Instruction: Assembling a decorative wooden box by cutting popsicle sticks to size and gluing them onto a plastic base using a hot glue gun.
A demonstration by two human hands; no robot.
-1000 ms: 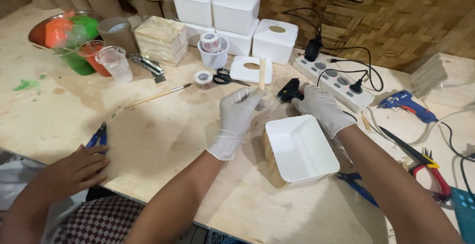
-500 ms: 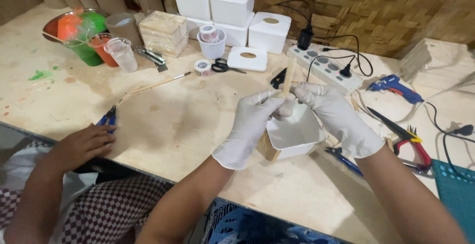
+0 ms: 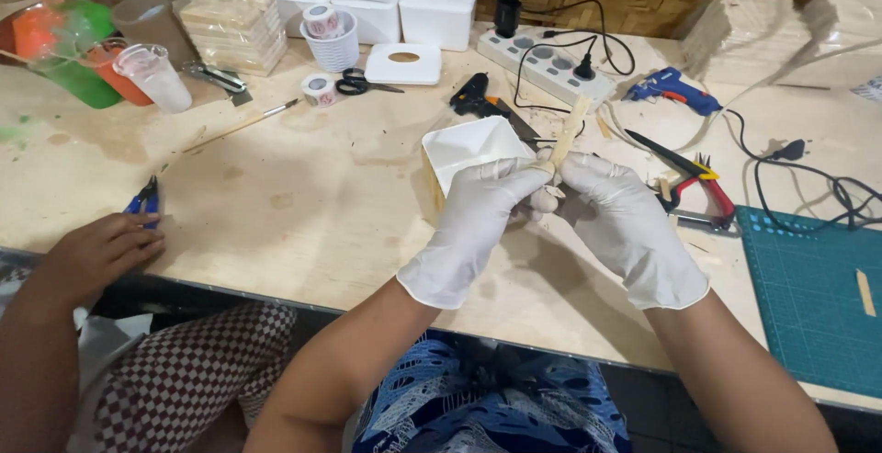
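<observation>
I see a thin wooden stick (image 3: pixel 567 133) pinched at its lower end between the fingers of my gloved left hand (image 3: pixel 475 223) and gloved right hand (image 3: pixel 625 228), held tilted above the bench (image 3: pixel 303 196), just in front of a white square box (image 3: pixel 473 150). Beside it lie black pliers (image 3: pixel 482 99), a power strip (image 3: pixel 547 62) and a blue glue gun (image 3: pixel 675 90). A co-worker's bare hand (image 3: pixel 96 251) rests at the bench's left edge near blue snips (image 3: pixel 142 200).

A thin pale wooden stick (image 3: pixel 568 134) stands tilted, its lower end pinched between both gloved hands; just behind it an open white square box (image 3: pixel 469 148) with wooden sides sits tipped on the counter (image 3: pixel 303 205).
</observation>
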